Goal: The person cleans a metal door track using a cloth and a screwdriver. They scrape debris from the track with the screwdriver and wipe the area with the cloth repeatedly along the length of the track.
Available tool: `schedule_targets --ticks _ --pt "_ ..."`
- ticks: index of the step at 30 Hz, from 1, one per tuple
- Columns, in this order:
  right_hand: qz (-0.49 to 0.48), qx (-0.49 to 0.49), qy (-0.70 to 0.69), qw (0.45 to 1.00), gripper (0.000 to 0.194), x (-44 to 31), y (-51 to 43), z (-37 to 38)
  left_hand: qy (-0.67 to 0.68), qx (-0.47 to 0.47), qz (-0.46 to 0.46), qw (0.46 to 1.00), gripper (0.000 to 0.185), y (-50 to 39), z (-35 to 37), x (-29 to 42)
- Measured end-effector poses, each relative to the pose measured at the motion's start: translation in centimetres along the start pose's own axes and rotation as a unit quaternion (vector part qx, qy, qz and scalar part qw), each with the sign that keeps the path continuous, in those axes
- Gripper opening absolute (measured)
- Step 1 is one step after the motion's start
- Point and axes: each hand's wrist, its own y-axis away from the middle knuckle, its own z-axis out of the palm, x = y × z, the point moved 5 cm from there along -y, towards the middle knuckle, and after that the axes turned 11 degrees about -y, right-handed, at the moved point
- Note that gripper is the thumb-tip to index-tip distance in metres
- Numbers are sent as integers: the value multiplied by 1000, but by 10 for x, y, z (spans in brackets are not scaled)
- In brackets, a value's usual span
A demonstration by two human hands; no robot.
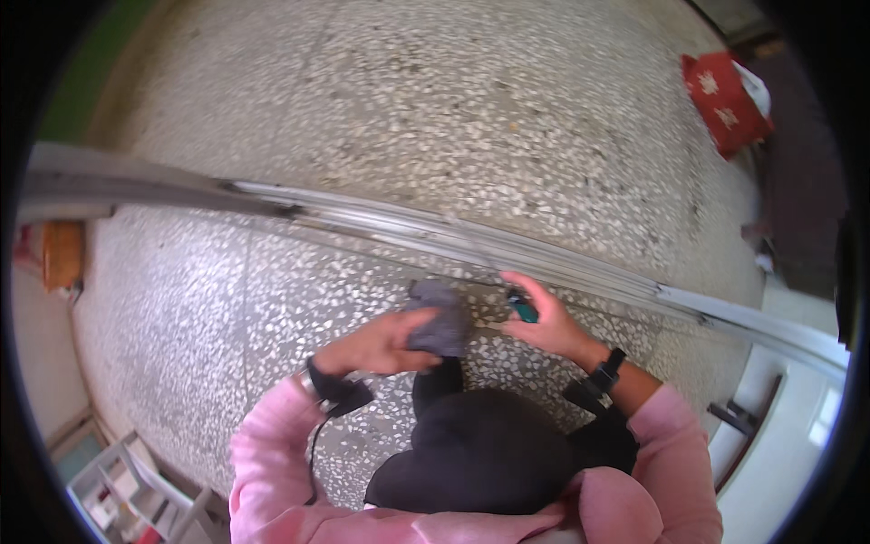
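My right hand (547,319) grips a small green and black object (523,307) between thumb and fingers, beside the metal sliding-door track. What the object is, a tool handle perhaps, is not clear. To its left, my left hand (391,340) is against a grey fuzzy thing (442,323), a cloth or a shoe, at the end of my dark trouser leg. Blur hides whether its fingers hold that thing or only pass over it. The aluminium track (476,248) runs slantwise across the speckled terrazzo floor (306,292), just beyond both hands.
A red bag with a pale pattern (727,102) stands at the upper right. Over on the left is an orange container (62,255). A white rack with compartments (136,489) sits at the lower left. A black cord (314,449) hangs from my left wrist strap.
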Motion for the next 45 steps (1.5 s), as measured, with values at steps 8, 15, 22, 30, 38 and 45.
schedule_targets --ticks 8,15,22,30,38,45 --pt "169 -54 -74 981 38 14 11 -9 -63 -10 155 986 53 -40 -24 44" --pt "-44 94 105 989 47 -30 0 -34 -281 269 -100 916 34 -2 -93 -56" --pt "-176 4 311 934 51 -41 -13 8 -377 403 -188 813 20 15 -101 -104" --pt "-137 -23 445 884 42 -43 -53 39 -408 408 -234 783 20 13 -105 -104" --pt "-115 -43 471 874 38 -46 -97 110 -413 484 -300 711 25 39 -121 -126" --pt "-265 -161 352 883 30 -72 -200 216 -415 448 -448 653 16 146 -105 -159"
